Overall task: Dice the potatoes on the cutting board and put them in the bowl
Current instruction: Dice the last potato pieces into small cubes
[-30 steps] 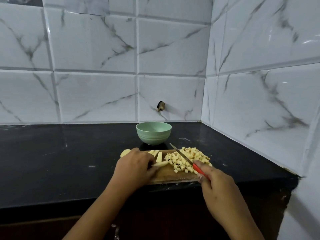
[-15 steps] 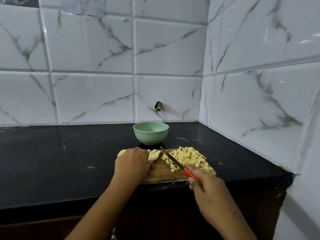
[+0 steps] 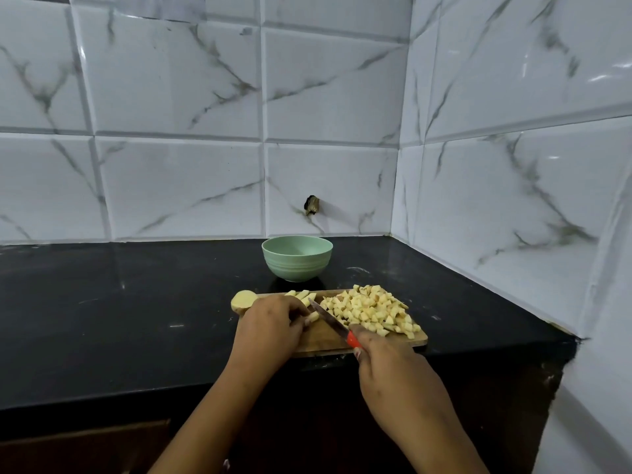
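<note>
Potato dice [image 3: 369, 313] are heaped on the right half of the cutting board [image 3: 325, 342], which lies on the black desk [image 3: 136, 302] just in front of the green bowl [image 3: 297, 265]. The step in hand is judged to be the dicing itself. A small bundle of potato strips [image 3: 301, 295] is held down on the board by the left hand [image 3: 270, 323], whose grip is closed over them with the fingers curled. The knife [image 3: 330, 319] is laid with its blade just beside those fingertips, and its red handle is enclosed in the closed grip of the right hand [image 3: 393, 364]. Transfer to the bowl has not been begun, as far as the interior can be seen. For the next move, a downward cut across the strips is called for, with the left fingertips kept tucked clear of the edge. Counted are one bowl, one board, one knife, one heap of dice far too many to be numbered, one uncut potato piece [image 3: 243, 300] at the board's left end, and a few strips whose number cannot be told, since most are hidden under the left hand.
</note>
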